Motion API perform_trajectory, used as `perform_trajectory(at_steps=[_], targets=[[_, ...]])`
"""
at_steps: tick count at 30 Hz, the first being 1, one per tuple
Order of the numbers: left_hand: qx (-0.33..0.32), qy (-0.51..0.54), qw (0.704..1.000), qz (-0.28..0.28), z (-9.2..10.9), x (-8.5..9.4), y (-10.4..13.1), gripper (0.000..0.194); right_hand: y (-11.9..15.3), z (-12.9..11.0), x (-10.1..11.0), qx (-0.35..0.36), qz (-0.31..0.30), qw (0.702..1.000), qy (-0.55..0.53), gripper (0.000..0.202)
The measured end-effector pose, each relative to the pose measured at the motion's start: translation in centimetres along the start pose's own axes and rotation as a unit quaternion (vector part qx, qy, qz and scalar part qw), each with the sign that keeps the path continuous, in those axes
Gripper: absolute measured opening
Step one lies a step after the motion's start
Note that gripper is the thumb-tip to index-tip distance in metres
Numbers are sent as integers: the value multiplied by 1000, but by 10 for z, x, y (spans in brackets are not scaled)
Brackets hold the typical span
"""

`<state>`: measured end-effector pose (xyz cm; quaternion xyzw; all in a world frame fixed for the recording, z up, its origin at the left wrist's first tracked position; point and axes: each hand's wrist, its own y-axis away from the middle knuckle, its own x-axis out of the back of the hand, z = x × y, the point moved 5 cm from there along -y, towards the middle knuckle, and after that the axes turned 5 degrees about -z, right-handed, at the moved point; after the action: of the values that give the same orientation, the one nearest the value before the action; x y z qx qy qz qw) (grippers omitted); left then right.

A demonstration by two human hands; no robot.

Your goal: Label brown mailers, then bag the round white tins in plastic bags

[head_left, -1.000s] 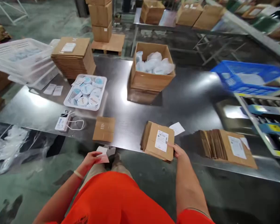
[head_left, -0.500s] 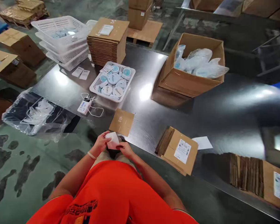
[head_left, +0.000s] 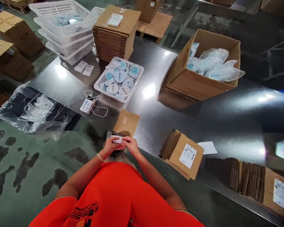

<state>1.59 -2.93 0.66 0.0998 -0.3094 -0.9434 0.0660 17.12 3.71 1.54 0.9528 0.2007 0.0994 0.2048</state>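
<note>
Nearest the camera is the person's orange shirt (head_left: 113, 201). Both forearms extend forward from it and meet just off the near edge of the steel table (head_left: 175, 104). The left hand (head_left: 110, 145) and the right hand (head_left: 130, 144) are closed together on a small white slip (head_left: 117, 139), which sits pinched between the fingertips of both hands. The left wrist carries a thin band (head_left: 99, 157).

Directly beyond the hands, at 12 o'clock, a small flat brown carton (head_left: 126, 123) lies on the table edge. At 3 o'clock from the hands, a stack of flat cartons with a white label (head_left: 183, 154) rests on the table; a loose white sheet (head_left: 208, 147) lies just beside it at its far right. Farther out at 3 o'clock, a second row of flat cartons (head_left: 257, 186) lies along the near table edge.

At 11 o'clock from the hands, a small white device with a looped cord (head_left: 87, 105) lies on the table. Beyond it, a white tray (head_left: 100, 82) holds round blue-and-white tins (head_left: 120, 82). At 1 o'clock, an open cardboard box (head_left: 194, 83) holds items in clear bags (head_left: 213, 66).

At the far left of the table stand a tall stack of flat cardboard (head_left: 115, 34) and stacked white baskets (head_left: 66, 28). On the floor at 9 o'clock lies a clear plastic bag (head_left: 33, 110).
</note>
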Motion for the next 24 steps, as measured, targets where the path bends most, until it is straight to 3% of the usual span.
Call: perform_trajectory(at_steps=[8,11,14,18,21,24], targets=[[10,-56,998,13,6,-11,-33,57,12,0,15,50,70,994,67,17],[55,-48,997,-39,-6,-14,-36,42,10,-11,27,102,107,983,109,14],[112,-25,988,-107,-23,-15,-30,37,-20,-25,55,134,154,970,129,12],[144,0,981,-130,-39,-12,-27,52,-92,-37,94,98,214,963,134,13],[151,7,981,-125,-46,-13,-36,57,-136,-37,102,79,218,961,149,16],[157,6,981,-117,-53,-16,-50,54,-158,-30,98,64,215,960,167,18]])
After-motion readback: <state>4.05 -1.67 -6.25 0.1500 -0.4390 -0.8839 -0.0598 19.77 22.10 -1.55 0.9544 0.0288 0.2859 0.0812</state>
